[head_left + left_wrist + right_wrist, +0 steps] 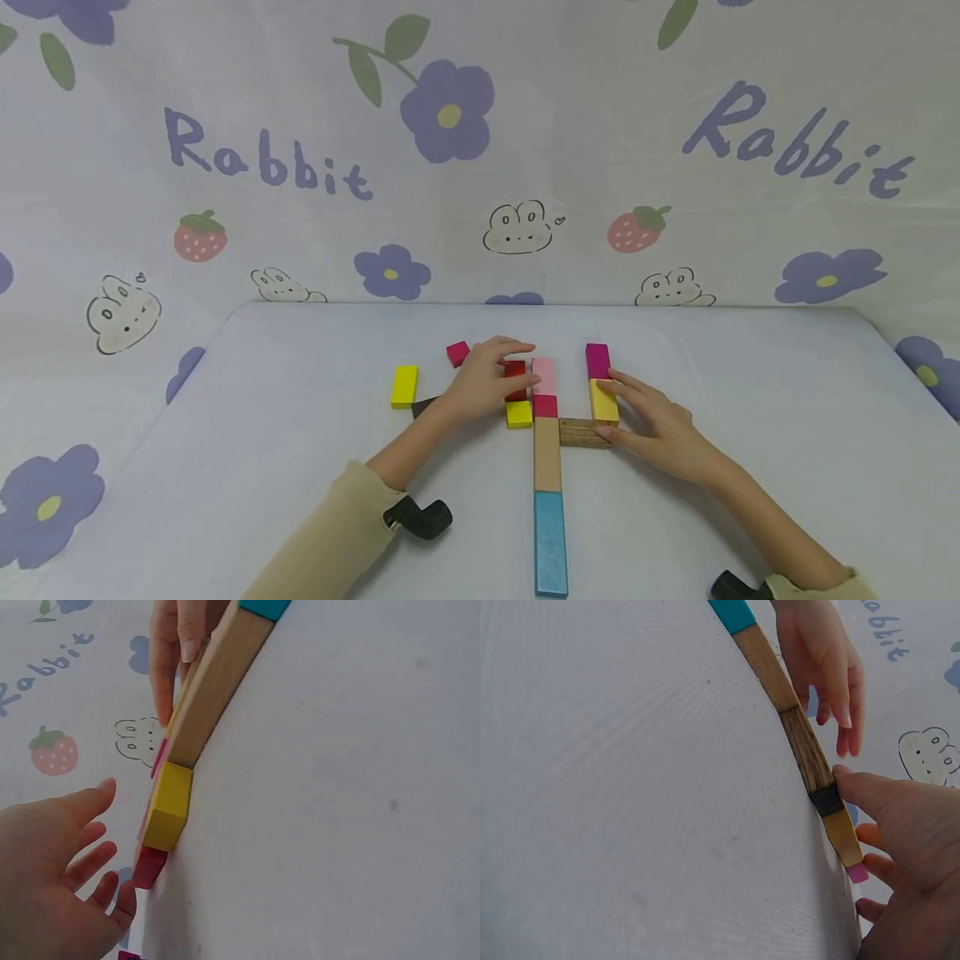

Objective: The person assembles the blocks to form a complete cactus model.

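A column of wooden blocks lies on the white table: a blue block point(551, 543), a tan block point(547, 455), a crimson cube point(545, 406) and a pink block point(543, 373). Left of it sit a red block point(516, 367) and a small yellow block point(518, 415). My left hand point(478, 383) hovers beside these, fingers spread, holding nothing. On the right, a brown wood-grain block point(579, 432) joins the column, with a golden-yellow block point(604, 403) and a magenta block point(597, 360) above. My right hand point(667, 432) rests its loose fingertips on the brown and golden-yellow blocks.
Further left lie a bright yellow block point(404, 387), a crimson cube point(457, 353) and a dark block point(423, 407) partly hidden by the left arm. A patterned cloth point(585, 150) hangs behind the table point(750, 358). Black wrist devices show near both sleeves.
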`<move>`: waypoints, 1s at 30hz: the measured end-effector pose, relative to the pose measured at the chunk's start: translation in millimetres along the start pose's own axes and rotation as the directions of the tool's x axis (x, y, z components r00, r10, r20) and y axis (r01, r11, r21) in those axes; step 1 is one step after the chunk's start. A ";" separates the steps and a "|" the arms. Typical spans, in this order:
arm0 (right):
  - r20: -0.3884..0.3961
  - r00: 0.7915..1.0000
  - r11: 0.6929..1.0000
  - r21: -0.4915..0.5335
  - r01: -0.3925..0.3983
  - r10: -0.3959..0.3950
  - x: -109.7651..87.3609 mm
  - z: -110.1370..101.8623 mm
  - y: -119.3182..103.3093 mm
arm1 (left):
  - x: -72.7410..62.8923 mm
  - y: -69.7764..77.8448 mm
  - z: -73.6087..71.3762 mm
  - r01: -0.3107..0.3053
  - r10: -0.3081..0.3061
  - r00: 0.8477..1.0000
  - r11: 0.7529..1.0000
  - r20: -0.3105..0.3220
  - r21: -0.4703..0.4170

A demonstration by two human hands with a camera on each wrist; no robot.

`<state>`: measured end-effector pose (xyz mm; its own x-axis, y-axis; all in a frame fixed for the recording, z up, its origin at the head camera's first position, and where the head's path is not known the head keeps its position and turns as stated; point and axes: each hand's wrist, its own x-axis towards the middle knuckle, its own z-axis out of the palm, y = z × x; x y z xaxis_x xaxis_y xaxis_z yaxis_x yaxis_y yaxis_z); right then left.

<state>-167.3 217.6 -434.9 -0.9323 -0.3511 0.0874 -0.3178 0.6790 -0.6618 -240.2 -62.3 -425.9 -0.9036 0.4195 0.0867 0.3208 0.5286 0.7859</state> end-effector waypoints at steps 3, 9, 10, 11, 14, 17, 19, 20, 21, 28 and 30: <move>-0.003 1.000 1.000 0.005 0.009 -0.009 -0.3 0.0 -0.1 | -7.8 0.1 -7.6 0.003 -0.003 1.000 1.000 -0.029 -0.021; -0.010 1.000 1.000 0.002 0.023 -0.023 -0.8 0.2 0.2 | -30.8 2.3 -26.5 0.013 -0.017 0.994 0.999 -0.108 -0.039; -0.010 1.000 1.000 0.004 0.022 -0.022 -0.9 0.2 0.2 | -34.7 2.3 -29.7 0.018 -0.022 0.993 0.999 -0.119 -0.032; -0.010 1.000 1.000 0.006 0.023 -0.023 -0.9 0.2 0.3 | -38.5 2.1 -32.8 0.026 -0.030 0.991 0.999 -0.129 -0.025; -0.009 1.000 1.000 0.013 0.022 -0.022 -1.3 0.2 0.5 | -48.8 -0.7 -40.6 0.059 -0.060 0.988 0.998 -0.146 -0.007; -0.009 1.000 1.000 0.011 0.023 -0.023 -1.4 0.2 0.9 | -58.4 -4.8 -46.5 0.104 -0.102 0.984 0.995 -0.148 0.001; -0.009 1.000 1.000 0.009 0.024 -0.024 -1.4 0.1 1.0 | -64.7 -7.8 -49.8 0.114 -0.113 0.983 0.993 -0.147 -0.001; -0.010 1.000 1.000 0.007 0.026 -0.026 -1.4 0.1 1.1 | -67.6 -9.6 -51.2 0.115 -0.114 0.983 0.993 -0.146 0.000; -0.010 1.000 1.000 0.006 0.027 -0.027 -1.4 0.1 1.0 | -70.3 -11.3 -52.4 0.114 -0.112 0.983 0.994 -0.142 0.000; -0.013 0.999 0.999 0.002 0.032 -0.032 -1.5 0.2 1.1 | -84.2 -20.9 -56.3 0.082 -0.081 0.993 0.997 -0.085 0.010; -0.014 0.999 1.000 0.000 0.030 -0.030 -1.3 0.4 1.1 | -86.6 -21.5 -57.0 0.077 -0.075 0.995 0.997 -0.072 0.013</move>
<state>-166.3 218.6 -436.0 -0.9248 -0.3619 0.1178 -0.3454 0.6683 -0.6588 -185.0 -152.0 -415.4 -0.9432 0.3246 0.0708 0.2545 0.5689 0.7820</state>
